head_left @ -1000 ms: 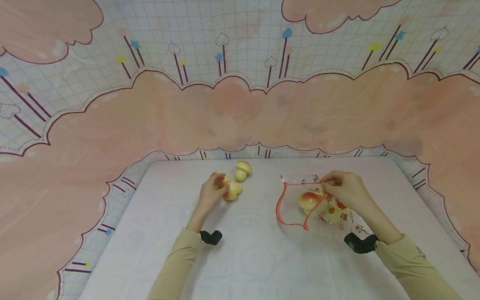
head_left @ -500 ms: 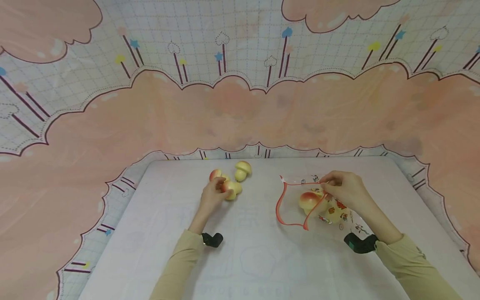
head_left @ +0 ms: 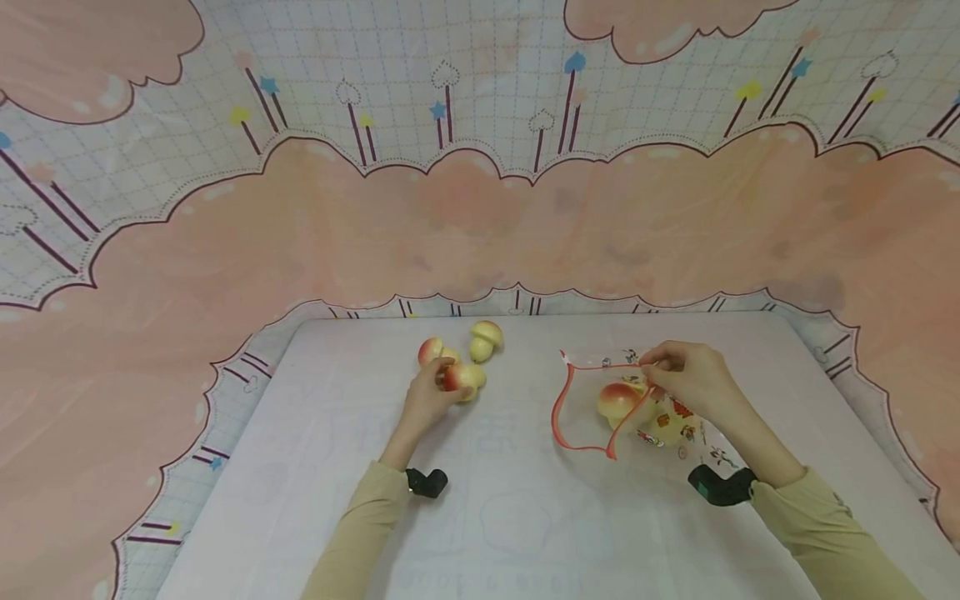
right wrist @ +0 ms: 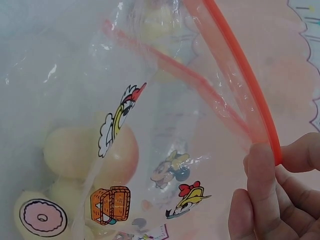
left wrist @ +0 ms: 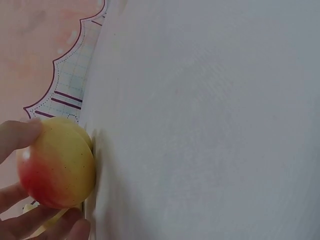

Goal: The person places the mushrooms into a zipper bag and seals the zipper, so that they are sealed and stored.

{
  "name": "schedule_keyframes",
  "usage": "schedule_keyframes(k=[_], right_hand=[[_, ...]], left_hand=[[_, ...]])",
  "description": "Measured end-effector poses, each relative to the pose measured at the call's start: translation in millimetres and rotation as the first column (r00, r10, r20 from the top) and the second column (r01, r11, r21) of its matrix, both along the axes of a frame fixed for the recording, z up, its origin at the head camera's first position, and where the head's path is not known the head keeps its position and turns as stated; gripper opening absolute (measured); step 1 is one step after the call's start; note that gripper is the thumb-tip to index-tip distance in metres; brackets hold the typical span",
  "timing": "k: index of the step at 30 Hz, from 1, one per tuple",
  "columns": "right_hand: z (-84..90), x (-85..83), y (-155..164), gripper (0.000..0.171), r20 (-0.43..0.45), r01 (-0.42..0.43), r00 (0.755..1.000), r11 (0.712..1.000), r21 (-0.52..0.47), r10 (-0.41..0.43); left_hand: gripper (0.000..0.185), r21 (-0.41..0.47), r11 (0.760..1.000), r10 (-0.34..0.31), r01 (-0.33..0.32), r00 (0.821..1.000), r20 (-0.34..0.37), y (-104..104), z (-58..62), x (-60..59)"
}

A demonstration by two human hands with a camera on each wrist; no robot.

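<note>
My left hand point(head_left: 427, 398) grips a toy mushroom point(head_left: 467, 380) with a red-and-yellow cap, near the back left of the table. In the left wrist view, thumb and fingers lie round that mushroom's glossy cap point(left wrist: 59, 162). Just behind it is another red-capped mushroom point(head_left: 429, 350), and a paler yellow mushroom point(head_left: 486, 340) lies farther back. On the right, my right hand point(head_left: 693, 375) pinches the red zip edge of a clear plastic bag point(right wrist: 240, 65) printed with cartoon figures. The bag's mouth stands wide, facing left. Mushrooms show inside it, one with a red cap point(head_left: 619, 402).
The white tabletop point(head_left: 480, 517) runs back to a patterned cloth point(head_left: 480, 233) hung behind it. Dark wrist cameras are strapped at both wrists, the left one point(head_left: 427, 483) close over the tabletop.
My left hand has shifted slightly down and right, and its fingers have closed round the front mushroom, uncovering the red-capped one behind. The right hand and bag stay still.
</note>
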State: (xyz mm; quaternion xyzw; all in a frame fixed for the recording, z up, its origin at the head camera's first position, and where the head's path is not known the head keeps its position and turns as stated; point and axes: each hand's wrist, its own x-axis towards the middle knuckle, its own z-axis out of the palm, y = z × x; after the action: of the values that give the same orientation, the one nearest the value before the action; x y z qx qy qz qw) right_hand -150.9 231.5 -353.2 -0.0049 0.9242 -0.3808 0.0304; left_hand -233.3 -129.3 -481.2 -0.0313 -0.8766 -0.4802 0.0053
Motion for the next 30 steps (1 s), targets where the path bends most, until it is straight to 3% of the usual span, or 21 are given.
schedule_keyframes(k=[30], right_hand=[[-1.5, -1.7, -1.5, 0.027, 0.019, 0.005, 1.000, 1.000, 0.006, -0.005]], left_hand=[[0.057, 0.031, 0.999, -0.029, 0.030, 0.999, -0.028, 1.1, 0.0, 6.2]])
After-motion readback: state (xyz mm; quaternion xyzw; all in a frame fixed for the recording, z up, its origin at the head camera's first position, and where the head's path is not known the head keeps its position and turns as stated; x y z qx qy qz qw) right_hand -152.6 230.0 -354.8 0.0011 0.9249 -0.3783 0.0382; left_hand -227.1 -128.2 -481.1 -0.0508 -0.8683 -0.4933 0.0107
